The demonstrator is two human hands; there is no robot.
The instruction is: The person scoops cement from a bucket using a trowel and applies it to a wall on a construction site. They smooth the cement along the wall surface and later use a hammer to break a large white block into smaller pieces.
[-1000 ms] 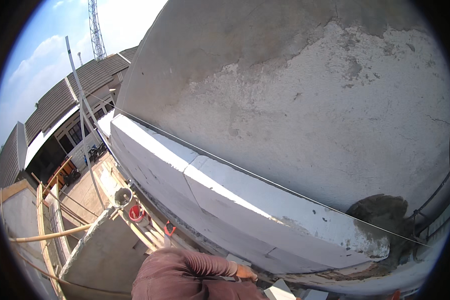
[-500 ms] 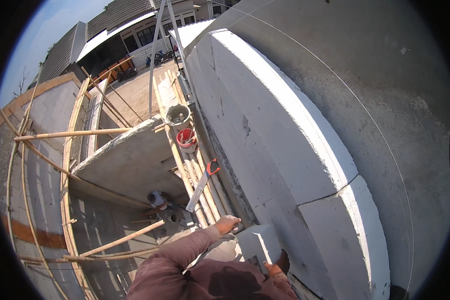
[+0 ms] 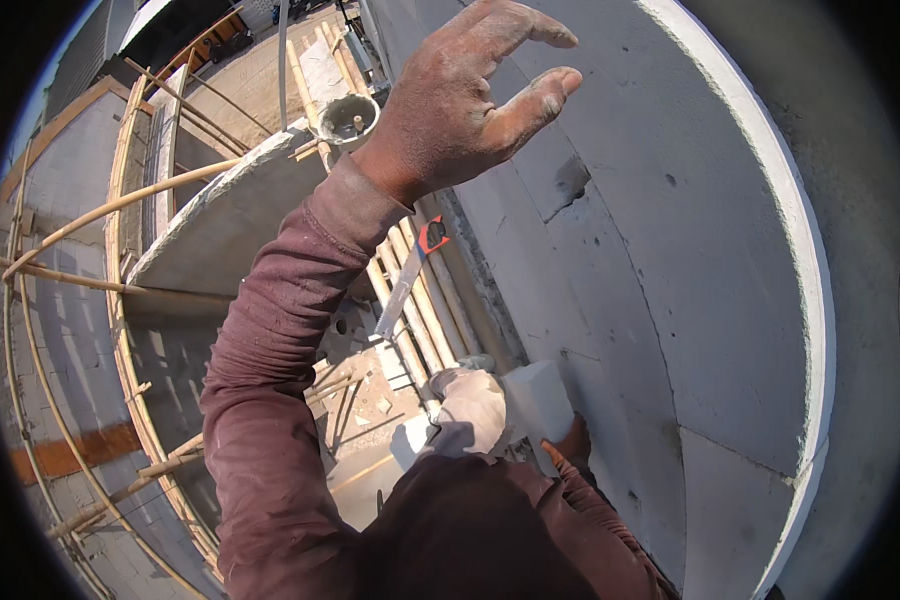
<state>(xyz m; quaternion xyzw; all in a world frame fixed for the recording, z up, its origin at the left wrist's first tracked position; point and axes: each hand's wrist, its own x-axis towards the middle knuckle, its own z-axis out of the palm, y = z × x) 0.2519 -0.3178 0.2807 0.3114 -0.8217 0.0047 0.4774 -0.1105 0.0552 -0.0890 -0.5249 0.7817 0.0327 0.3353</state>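
Observation:
My left hand [image 3: 460, 105] is raised in front of the light block wall [image 3: 610, 290]. Its thumb and fingers curve apart, dusty and holding nothing. Low down near my body, my right hand [image 3: 573, 442] grips the edge of a white lightweight block [image 3: 538, 395]. The block stands close beside the wall, by my dusty beige trouser leg [image 3: 472, 405]. On the bamboo poles left of the wall lies a hand saw [image 3: 403, 290] with a red and black handle. My left forearm hides part of the scaffold behind it.
A grey mortar bucket [image 3: 322, 128] stands farther along the bamboo scaffold [image 3: 415, 345]. Left of the poles the ground drops to a lower floor [image 3: 370, 405] with scattered debris. Bamboo poles [image 3: 120, 215] cross at the left, beside a rough-edged partition wall [image 3: 230, 220].
My left hand has risen from beside the block to high before the wall. The view has shifted; the red bucket and the person below are now out of sight. My right hand stays on the block.

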